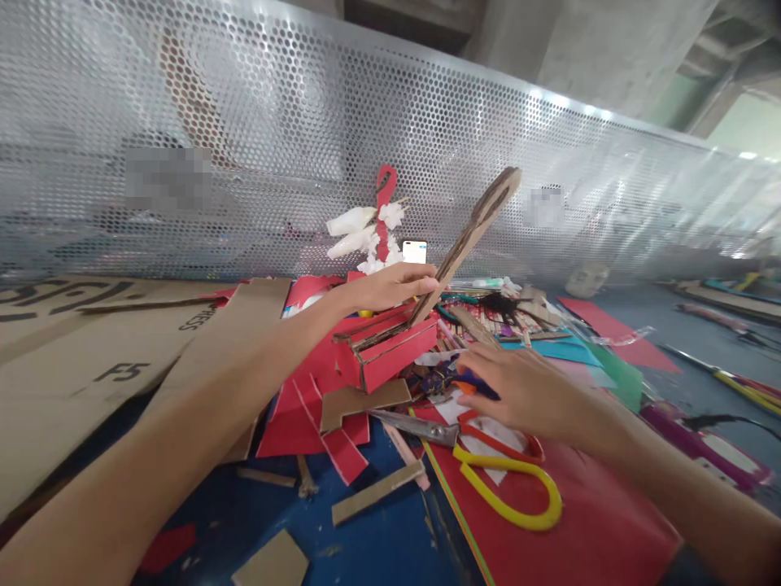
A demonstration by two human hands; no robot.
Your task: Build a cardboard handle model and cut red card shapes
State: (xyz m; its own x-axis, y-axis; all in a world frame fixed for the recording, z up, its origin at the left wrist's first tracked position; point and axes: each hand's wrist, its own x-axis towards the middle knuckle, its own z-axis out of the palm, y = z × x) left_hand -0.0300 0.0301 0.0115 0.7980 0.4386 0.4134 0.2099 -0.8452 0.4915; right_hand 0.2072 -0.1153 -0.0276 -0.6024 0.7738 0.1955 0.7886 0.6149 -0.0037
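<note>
My left hand pinches a long cardboard strip with a rounded, hooked top. The strip leans to the right, and its lower end meets a small red-covered cardboard box. Over the pile of scraps to the right, my right hand is held with its fingers apart and slightly bent, near a dark purple bundle. Just below that hand lie scissors with yellow and red handles. A red hooked cutout with white flower-like pieces stands behind the box.
Large cardboard sheets cover the left side. Red paper lies at front right, with a purple device beyond it. A perforated metal panel closes off the back, and a phone leans before it. Cardboard offcuts lie in front.
</note>
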